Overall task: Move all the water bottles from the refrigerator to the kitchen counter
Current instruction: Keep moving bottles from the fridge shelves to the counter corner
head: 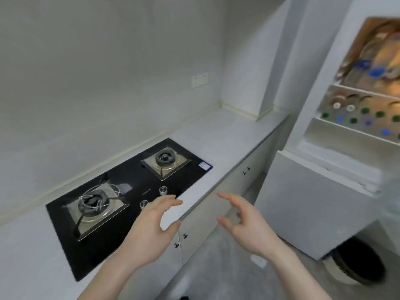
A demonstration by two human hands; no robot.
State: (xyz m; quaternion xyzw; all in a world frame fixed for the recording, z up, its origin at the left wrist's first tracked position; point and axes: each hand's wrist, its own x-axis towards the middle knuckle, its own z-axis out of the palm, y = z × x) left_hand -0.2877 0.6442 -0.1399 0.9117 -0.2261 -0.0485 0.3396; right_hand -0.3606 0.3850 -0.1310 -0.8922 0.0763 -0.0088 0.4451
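Bottles point(355, 113) in rows on a shelf of the open refrigerator point(324, 105) at the right edge of the frame, seen as green, blue and white caps, blurred; more blue caps point(375, 72) on the shelf above, upper right, too smeared to count; none in either hand. Left hand point(151, 226) low and centre, over the front edge of the tabletop point(227, 135), fingers point(171, 201) straight and spread, thumb apart, holding nothing. Right hand point(246, 224) just right of it, over the floor point(216, 267), fingers point(229, 199) loosely bent and apart, holding nothing. Black two-burner stove point(121, 191) set into the tabletop, lower left; two knobs point(163, 190) just beyond the left fingertips. White cupboard doors point(216, 213) below the tabletop edge; dark round bin point(357, 263) on the floor, lower right.
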